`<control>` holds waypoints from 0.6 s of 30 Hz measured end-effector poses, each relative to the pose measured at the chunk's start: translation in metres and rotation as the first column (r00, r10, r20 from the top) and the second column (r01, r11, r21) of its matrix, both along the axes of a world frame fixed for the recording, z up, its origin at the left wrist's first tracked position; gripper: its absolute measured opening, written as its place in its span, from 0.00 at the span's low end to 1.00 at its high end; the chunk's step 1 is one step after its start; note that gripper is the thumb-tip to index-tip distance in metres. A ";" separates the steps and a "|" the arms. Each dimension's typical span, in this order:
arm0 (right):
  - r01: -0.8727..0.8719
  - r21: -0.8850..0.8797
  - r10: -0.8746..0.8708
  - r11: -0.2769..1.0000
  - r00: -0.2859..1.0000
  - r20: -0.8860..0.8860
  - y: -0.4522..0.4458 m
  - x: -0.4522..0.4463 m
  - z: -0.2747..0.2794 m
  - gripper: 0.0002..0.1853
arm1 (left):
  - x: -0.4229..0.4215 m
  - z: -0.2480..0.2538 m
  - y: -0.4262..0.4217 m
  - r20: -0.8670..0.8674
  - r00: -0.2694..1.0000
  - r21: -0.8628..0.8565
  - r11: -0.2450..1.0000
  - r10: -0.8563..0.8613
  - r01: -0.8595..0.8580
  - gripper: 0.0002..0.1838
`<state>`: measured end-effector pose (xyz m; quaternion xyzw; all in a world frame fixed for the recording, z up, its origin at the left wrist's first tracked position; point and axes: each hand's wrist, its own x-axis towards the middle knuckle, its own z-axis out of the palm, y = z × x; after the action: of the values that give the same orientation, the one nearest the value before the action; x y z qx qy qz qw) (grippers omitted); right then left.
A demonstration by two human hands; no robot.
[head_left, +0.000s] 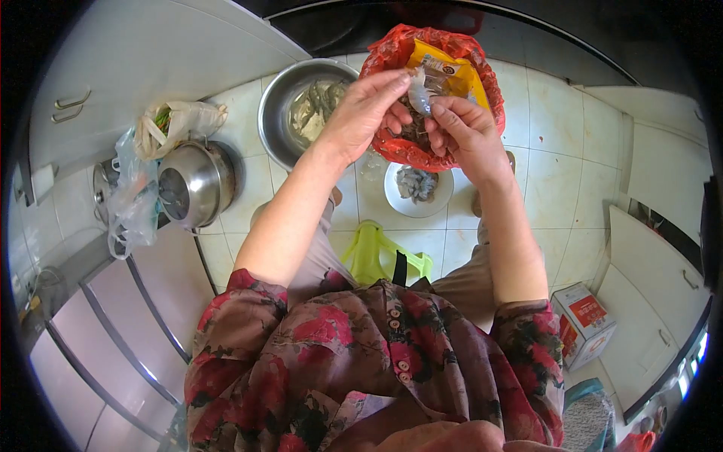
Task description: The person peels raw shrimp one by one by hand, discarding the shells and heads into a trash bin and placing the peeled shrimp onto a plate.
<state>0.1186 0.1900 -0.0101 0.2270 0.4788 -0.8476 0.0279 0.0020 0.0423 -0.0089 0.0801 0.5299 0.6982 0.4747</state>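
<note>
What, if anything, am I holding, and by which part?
A shrimp, pinched by both ends: left hand at the end farther from you, right hand at the nearer end.

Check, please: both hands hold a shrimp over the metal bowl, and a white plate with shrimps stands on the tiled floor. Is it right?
Not entirely: the shrimp is not over the metal bowl. The head view shows the left hand and right hand holding it over the red bag. The white plate with shrimps stands on the tiled floor.
</note>
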 end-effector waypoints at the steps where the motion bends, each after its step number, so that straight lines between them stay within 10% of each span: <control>1: 0.002 0.001 -0.002 1.000 1.000 -0.002 0.002 0.000 0.002 0.10 | 0.001 0.004 0.002 -0.007 0.993 0.035 0.993 0.114 -0.114 0.18; 5: -0.058 -0.216 0.053 0.975 0.998 -0.032 0.002 0.001 0.004 0.08 | -0.008 0.003 -0.006 0.143 0.990 0.184 0.983 -0.018 -0.009 0.20; 12: -0.094 -0.403 0.053 0.910 0.992 -0.112 0.005 0.004 0.003 0.10 | -0.002 0.004 -0.007 -0.238 0.958 0.093 0.978 -0.158 0.185 0.15; 18: 0.036 -0.099 -0.041 0.994 0.998 -0.050 -0.003 0.001 0.008 0.12 | -0.003 0.006 -0.006 -0.349 0.915 -0.063 0.980 -0.200 0.190 0.14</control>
<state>0.1193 0.1867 -0.0022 0.2123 0.4327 -0.8761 0.0101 -0.0014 0.0366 -0.0024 0.2503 0.6055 0.6142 0.4399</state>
